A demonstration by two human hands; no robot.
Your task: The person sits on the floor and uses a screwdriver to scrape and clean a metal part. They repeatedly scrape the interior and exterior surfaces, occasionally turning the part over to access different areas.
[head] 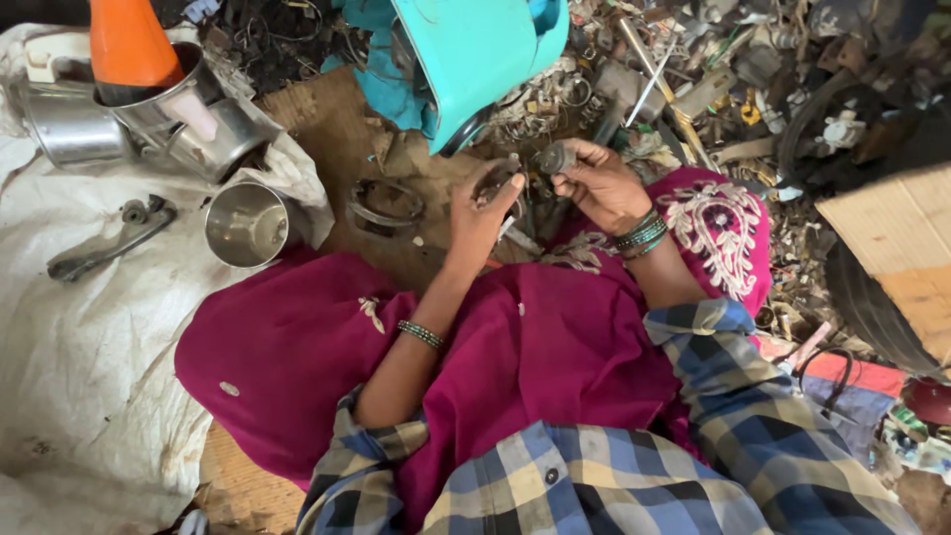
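My left hand (482,203) is closed around a dark rounded metal part (495,181), held above my lap. My right hand (599,181) pinches a small dark cylindrical piece (555,158) between thumb and fingers, right next to the left hand's part. Both wrists carry bangles, and both arms come out of checked blue sleeves. A magenta cloth (515,347) covers my lap beneath the hands.
A heap of metal scrap (693,79) lies ahead and to the right. A turquoise plastic casing (475,54) sits above the hands. Steel cups (243,223), an orange cone (124,45) and a metal lever (109,243) rest on a white sack at left. Cardboard (892,238) lies at right.
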